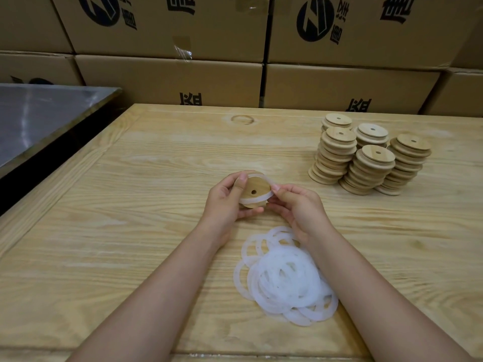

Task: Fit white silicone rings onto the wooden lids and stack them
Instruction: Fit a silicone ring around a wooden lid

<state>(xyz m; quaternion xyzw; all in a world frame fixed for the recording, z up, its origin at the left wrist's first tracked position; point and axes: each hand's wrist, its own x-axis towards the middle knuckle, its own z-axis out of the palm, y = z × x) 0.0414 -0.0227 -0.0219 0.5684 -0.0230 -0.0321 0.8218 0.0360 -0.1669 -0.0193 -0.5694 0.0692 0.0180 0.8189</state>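
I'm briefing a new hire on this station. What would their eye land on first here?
The hands at the middle of the pale wooden table: the left hand grips a round wooden lid while the right hand pinches a white silicone ring stretched partly around it. Just nearer lies a loose heap of white silicone rings, and to the far right stand stacks of round wooden lids.

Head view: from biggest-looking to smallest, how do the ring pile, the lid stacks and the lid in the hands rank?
1-2. ring pile and lid stacks: about alike in spread; the pile lies nearer the camera, so I won't rank them.
3. held lid: clearly smallest.
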